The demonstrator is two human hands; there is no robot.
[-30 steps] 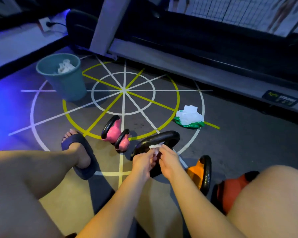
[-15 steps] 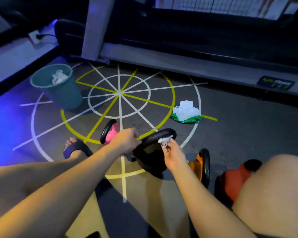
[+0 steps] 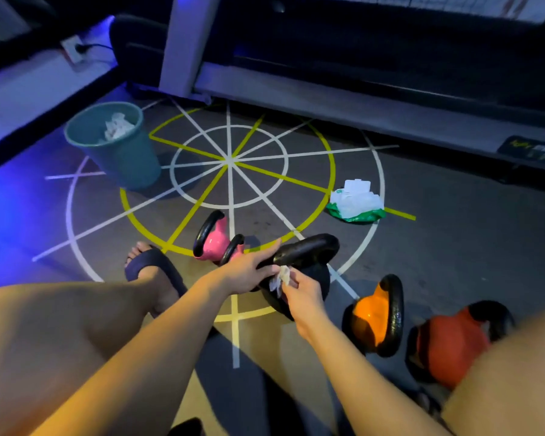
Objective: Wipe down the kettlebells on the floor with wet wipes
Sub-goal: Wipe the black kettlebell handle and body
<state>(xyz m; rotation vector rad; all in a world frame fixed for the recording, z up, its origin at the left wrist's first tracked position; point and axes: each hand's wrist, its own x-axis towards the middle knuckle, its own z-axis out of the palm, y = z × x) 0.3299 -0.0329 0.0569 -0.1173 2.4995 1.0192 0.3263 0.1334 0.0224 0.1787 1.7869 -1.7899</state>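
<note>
black kettlebell (image 3: 321, 269): is sitting on the floor (image 3: 453, 247) between the person's legs, directly under both hands.
handle (image 3: 312, 245): is arching over the far side of the body, its long axis running left to right and rising a little to the right.
wipe (image 3: 280, 278): is hanging crumpled just below the handle's left end; whether it is touching the iron cannot be told.
right hand (image 3: 306, 294): is pinching the wipe between thumb and fingers, hovering over the body on the near side of the handle.
left hand (image 3: 246, 273): is lying with straight fingers along the handle's left end, grasping nothing.
nearer hand: the right, with the wipe, so the handle is lying just beyond and to the right of its fingers; the stroke is probably heading along that axis.
pink kettlebells (image 3: 214, 242): are standing just left.
orange kettlebell (image 3: 372, 316): is waiting near on the right, the red kettlebell (image 3: 450, 341) beyond it.
pack (image 3: 356, 202): is lying well beyond.
bin (image 3: 120, 152): is holding used wipes, far left.
</note>
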